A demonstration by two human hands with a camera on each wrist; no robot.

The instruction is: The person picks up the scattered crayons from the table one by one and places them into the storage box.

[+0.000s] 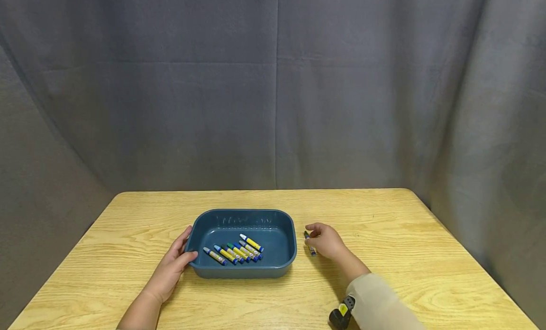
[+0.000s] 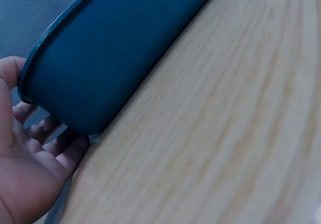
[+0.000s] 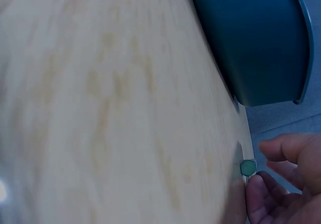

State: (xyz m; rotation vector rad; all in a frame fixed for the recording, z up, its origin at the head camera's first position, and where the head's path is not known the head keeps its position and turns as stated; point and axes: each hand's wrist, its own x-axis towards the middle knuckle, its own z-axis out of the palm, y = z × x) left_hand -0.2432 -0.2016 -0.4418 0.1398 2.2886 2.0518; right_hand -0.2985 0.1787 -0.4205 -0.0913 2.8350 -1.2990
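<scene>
Nearest the camera, a beige sleeve (image 1: 379, 304) with a small black device (image 1: 341, 316) at the wrist leads up to the right hand (image 1: 326, 241), which rests on the wooden table (image 1: 426, 254) just to the right of the tray. Its fingers are curled over a single crayon (image 1: 310, 243), pinching it between thumb and fingertips. That crayon lies flat on the table, touching the wood, with its long axis running roughly from far to near and slightly rightward toward the person; its dark far end points away toward the curtain. In the right wrist view the green hexagonal end of the crayon (image 3: 247, 168) shows end-on between the fingertips (image 3: 281, 146) and the thumb. Just left of it stands the dark blue tray (image 1: 290, 254), apart from the crayon. Six crayons (image 1: 234, 252) lie side by side on the tray floor, all angled alike, tips toward the far left and near ends toward the right. On the tray's left side, the left hand (image 1: 172, 268) lies against the near-left corner, fingers relaxed along the outer wall and thumb at the rim, touching without clamping. Behind the table hangs a grey curtain (image 1: 273, 83).
</scene>
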